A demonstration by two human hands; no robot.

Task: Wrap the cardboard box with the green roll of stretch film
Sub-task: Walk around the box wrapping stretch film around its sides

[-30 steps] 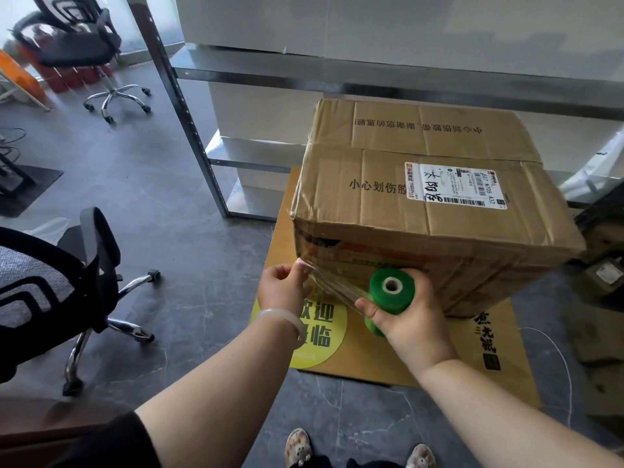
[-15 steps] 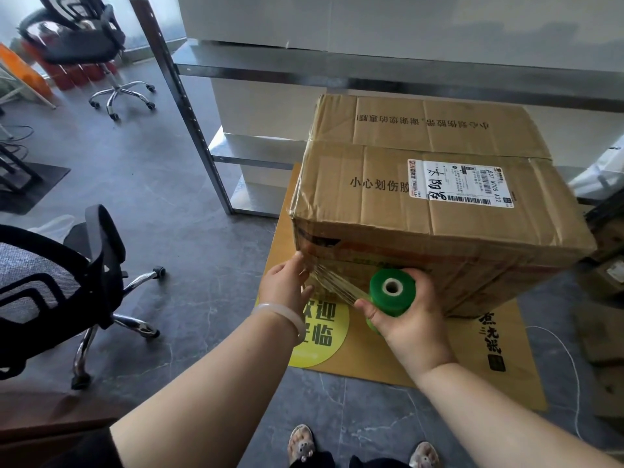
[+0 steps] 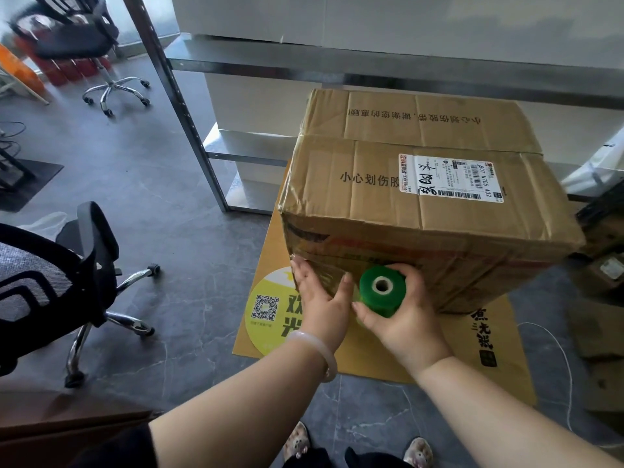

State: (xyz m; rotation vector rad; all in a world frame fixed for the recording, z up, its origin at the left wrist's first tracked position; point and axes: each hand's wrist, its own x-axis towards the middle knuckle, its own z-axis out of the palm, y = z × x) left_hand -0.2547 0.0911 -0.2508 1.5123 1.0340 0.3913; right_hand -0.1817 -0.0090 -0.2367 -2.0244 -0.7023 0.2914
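Observation:
A large brown cardboard box with a white shipping label stands on a flat cardboard sheet on the floor. My left hand lies flat against the box's near face at its lower left corner, fingers straight, pressing the film end onto the cardboard. My right hand grips the green roll of stretch film against the same face, just right of my left hand. The roll's white core points toward me. A short length of clear film runs between the two hands.
A black office chair stands close on the left. A metal shelf frame rises behind the box, with white panels behind it. More cardboard boxes sit at the right. A thin white cord lies on the floor.
My left hand moved from pinching the film end at the box's corner to pressing flat on the near face. The roll came closer to the left hand and against the box.

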